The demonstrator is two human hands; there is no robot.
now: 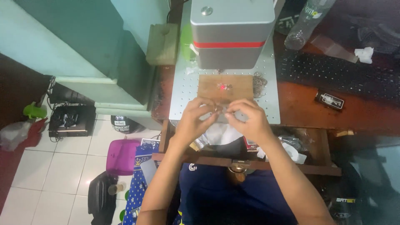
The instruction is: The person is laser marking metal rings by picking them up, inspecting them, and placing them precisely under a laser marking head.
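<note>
On the left, a purple plastic bin (122,156) and a black crate of gear (71,120) sit on the white tiled floor (54,166), well apart from the work. Nearer the middle, the left hand (192,121) is raised over the near edge of the perforated white metal base plate (183,89), its grip pinched narrow on a small thin metal ring (216,109). What exactly lies between the fingertips is too small to tell beyond a glint of a ring shape. Just beyond the hands lies a flat brown wooden board (225,86) with a red light spot (223,86) on it, under the grey box-shaped machine head with a red band (231,33). The right hand (250,121) meets the left at the same ring, fingers closed narrow on it too.

Judging by this, the ring is in hand and not yet laid on the board, which is bare but for the light spot. To the right, a loose heap of metal rings (259,83) lies beside the board; whether those are finished I cannot tell. Further right on the reddish-brown wooden table (300,108) sit a black keyboard (333,75) and a clear plastic bottle (306,21).
</note>
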